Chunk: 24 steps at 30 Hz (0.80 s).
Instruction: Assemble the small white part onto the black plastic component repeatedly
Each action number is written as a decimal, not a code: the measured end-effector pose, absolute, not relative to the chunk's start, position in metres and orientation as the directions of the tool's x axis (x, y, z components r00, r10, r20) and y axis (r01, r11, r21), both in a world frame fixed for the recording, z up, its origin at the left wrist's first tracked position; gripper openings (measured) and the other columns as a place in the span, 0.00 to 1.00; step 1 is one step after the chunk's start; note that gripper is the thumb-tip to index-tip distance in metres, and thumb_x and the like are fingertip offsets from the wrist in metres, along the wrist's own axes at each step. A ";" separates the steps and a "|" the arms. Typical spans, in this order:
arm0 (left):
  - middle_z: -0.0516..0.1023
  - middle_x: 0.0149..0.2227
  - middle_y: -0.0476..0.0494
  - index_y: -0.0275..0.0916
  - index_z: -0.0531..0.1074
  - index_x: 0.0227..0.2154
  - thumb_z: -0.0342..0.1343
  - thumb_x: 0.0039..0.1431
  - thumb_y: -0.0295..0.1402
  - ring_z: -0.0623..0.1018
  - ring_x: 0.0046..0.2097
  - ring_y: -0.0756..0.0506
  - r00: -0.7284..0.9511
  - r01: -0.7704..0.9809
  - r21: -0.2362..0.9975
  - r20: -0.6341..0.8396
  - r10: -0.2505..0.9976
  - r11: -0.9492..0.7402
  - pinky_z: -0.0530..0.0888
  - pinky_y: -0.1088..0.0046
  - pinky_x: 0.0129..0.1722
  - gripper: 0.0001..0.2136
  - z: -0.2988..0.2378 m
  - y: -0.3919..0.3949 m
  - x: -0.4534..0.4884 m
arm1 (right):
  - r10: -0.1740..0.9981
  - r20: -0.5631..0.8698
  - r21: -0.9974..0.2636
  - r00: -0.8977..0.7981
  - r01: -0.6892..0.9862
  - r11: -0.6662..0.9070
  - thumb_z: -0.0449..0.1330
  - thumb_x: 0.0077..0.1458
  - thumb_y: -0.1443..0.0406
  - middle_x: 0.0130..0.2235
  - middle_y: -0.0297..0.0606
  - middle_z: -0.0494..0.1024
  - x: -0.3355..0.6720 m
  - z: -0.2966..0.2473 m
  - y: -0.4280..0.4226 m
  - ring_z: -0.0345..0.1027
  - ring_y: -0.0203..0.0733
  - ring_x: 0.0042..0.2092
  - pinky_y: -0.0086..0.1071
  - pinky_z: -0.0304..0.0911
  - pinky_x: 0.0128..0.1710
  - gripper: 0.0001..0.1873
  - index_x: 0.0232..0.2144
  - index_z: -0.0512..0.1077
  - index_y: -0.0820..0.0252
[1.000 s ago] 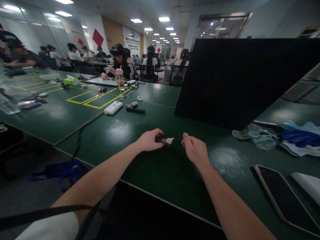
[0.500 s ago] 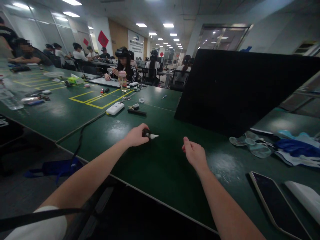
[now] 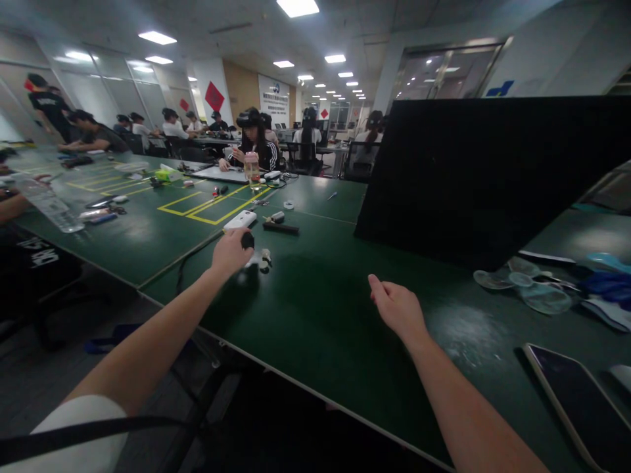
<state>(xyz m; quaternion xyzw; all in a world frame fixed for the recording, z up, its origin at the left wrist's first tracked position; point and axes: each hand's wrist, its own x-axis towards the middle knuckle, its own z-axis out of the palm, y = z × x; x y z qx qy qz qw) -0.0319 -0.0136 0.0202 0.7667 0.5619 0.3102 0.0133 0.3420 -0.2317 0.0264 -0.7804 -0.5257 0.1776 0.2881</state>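
My left hand [image 3: 231, 255] is closed around a dark rounded object [image 3: 248, 240] above the green table, its fingers gripping it from the left. Just below and to the right of this object are small pale pieces [image 3: 265, 258], partly smeared by motion; they look like keys, but I cannot tell whether they hang from it. Over the table to the right, my right hand [image 3: 397, 305] has its fingers curled in and its thumb raised, and nothing shows in it.
A white box-shaped device [image 3: 240, 221] and a black bar [image 3: 280, 228] lie beyond my left hand. A large black panel [image 3: 473, 177] stands at the right. Clear goggles [image 3: 535, 289] and a phone [image 3: 574, 394] lie on the right side. A person [image 3: 254, 148] sits across the table.
My left hand has moved left and slightly up with the dark object, and more pale pieces show beside it. My right hand keeps its curled shape. The view has shifted a little.
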 end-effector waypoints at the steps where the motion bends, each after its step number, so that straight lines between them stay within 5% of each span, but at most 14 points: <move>1: 0.73 0.55 0.36 0.41 0.68 0.55 0.57 0.53 0.34 0.74 0.54 0.35 0.071 0.831 0.476 0.420 0.905 -0.287 0.69 0.57 0.55 0.25 0.014 -0.007 -0.030 | 0.925 0.024 -0.638 0.379 0.718 -0.278 0.43 0.62 0.39 0.23 0.38 0.71 0.342 0.026 -0.232 0.64 0.41 0.25 0.34 0.59 0.26 0.34 0.23 0.71 0.56; 4: 0.75 0.52 0.38 0.40 0.63 0.57 0.55 0.56 0.35 0.76 0.50 0.39 -0.093 0.688 0.707 0.312 0.946 -0.165 0.72 0.61 0.52 0.25 -0.002 0.008 -0.017 | 0.929 0.014 -0.643 0.369 0.715 -0.275 0.43 0.61 0.38 0.23 0.37 0.71 0.341 0.024 -0.231 0.64 0.41 0.25 0.34 0.59 0.25 0.34 0.23 0.70 0.55; 8: 0.76 0.49 0.38 0.40 0.59 0.58 0.53 0.58 0.35 0.78 0.46 0.42 -0.066 0.563 0.809 0.248 0.967 -0.169 0.73 0.62 0.50 0.24 -0.015 0.012 0.015 | 0.927 0.030 -0.647 0.373 0.714 -0.267 0.43 0.61 0.37 0.22 0.37 0.71 0.342 0.024 -0.232 0.63 0.40 0.24 0.34 0.58 0.24 0.35 0.22 0.70 0.55; 20: 0.78 0.45 0.35 0.40 0.57 0.57 0.52 0.61 0.38 0.80 0.43 0.39 0.525 0.498 0.717 0.197 0.828 -0.487 0.74 0.61 0.45 0.23 -0.004 -0.057 0.148 | 0.869 0.110 -0.669 0.483 0.682 -0.295 0.39 0.62 0.37 0.26 0.41 0.75 0.359 0.024 -0.228 0.67 0.43 0.27 0.35 0.59 0.26 0.38 0.25 0.72 0.57; 24: 0.78 0.43 0.36 0.40 0.59 0.56 0.53 0.62 0.41 0.81 0.40 0.39 0.647 0.457 0.705 0.155 0.747 -0.542 0.75 0.62 0.42 0.22 -0.001 -0.095 0.190 | 0.846 0.131 -0.590 0.517 0.726 -0.352 0.41 0.65 0.43 0.30 0.43 0.77 0.376 0.020 -0.225 0.69 0.43 0.29 0.35 0.60 0.27 0.32 0.31 0.74 0.57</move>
